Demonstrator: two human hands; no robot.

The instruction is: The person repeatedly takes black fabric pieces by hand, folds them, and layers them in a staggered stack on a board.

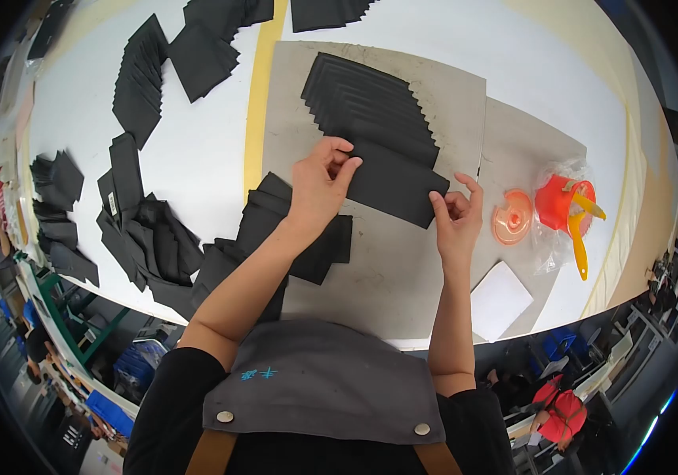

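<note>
A flat, rectangular black fabric piece (394, 187) lies between my hands at the near end of a fanned row of similar black pieces (367, 95). My left hand (321, 178) pinches its left edge between thumb and fingers. At the right end, my right hand (458, 215) pinches the corner with the thumb on top, its index finger raised. The row rests on a grey board (386, 269). Close to my left forearm, more black fabric pieces (264, 218) lie in an overlapping pile, partly hidden by the arm.
To the right are a red pot (565, 198) with a yellow-handled brush (579, 245), an orange lid (512, 218) and a white pad (501, 299). Black fabric stacks (139, 83) spread over the left of the white table. A person in red (562, 416) is at the lower right.
</note>
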